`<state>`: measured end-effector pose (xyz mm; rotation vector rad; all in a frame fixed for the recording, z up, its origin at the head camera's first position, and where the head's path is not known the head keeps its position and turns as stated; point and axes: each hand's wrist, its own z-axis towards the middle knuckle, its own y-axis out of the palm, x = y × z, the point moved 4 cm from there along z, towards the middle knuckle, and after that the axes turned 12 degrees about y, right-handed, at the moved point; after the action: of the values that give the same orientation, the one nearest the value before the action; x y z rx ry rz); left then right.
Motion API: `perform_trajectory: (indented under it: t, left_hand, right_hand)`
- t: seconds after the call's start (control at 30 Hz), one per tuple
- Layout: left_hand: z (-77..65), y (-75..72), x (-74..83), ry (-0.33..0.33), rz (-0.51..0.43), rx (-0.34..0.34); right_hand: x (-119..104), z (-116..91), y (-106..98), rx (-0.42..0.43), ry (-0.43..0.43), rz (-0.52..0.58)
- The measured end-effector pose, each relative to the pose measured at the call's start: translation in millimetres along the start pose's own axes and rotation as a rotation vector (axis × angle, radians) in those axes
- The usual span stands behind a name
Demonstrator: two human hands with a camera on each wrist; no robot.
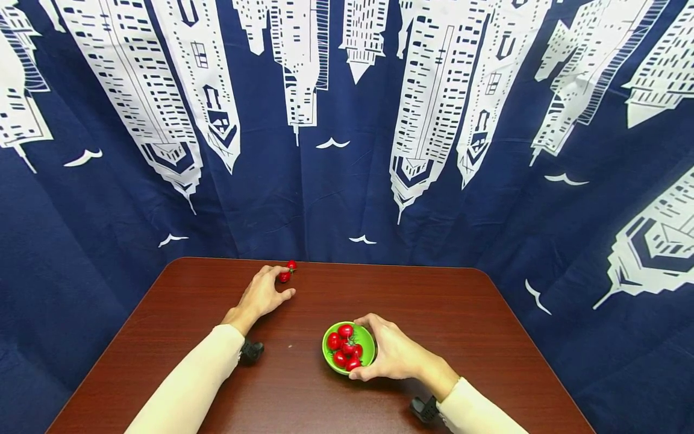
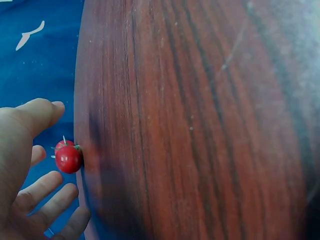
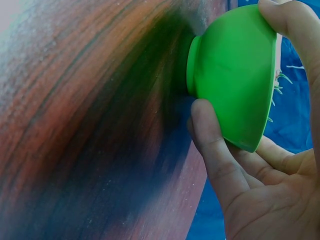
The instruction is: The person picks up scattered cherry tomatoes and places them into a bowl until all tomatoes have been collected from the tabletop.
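Observation:
A green bowl [image 1: 370, 343] with several red tomatoes [image 1: 340, 358] on green stems stands toward the front of the table. My right hand [image 1: 398, 352] grips this bowl from the right, thumb on the near rim and fingers round the far side; the right wrist view shows the bowl's outer wall [image 3: 235, 75] between thumb and fingers. Near the table's back edge lie two small red tomatoes [image 2: 68, 159] with green stems. Over them reaches my left hand [image 1: 262, 293], thumb and fingers spread apart, with a gap to the tomatoes in the left wrist view.
The brown wooden table [image 1: 434, 307] has a rounded back edge just behind the two tomatoes. A dark blue cloth [image 1: 347, 199] with white building and bird prints hangs behind and around it. Black wrist devices [image 1: 251, 351] sit under both forearms.

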<state>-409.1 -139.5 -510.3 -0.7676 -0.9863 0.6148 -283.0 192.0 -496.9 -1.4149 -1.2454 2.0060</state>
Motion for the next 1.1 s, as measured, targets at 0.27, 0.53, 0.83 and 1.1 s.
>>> perform_trajectory:
  t: [0.27, 0.53, 0.83, 1.1]
  left_hand:
    - [3.9, 2.5, -4.1, 0.024, -0.008, 0.003]
    - [10.0, 4.8, -8.7, 0.024, -0.011, -0.021]
    - [11.0, 4.9, -8.6, 0.0, -0.016, -0.031]
    - [11.1, 3.8, -5.3, 0.024, -0.01, 0.003]
  right_hand:
    - [1, -1, -1, -0.021, 0.015, 0.006]
    - [1, 0, 0, -0.009, -0.001, 0.001]
    - [3, 1, 1, -0.012, 0.0, 0.0]
    - [1, 0, 0, -0.003, -0.019, -0.006]
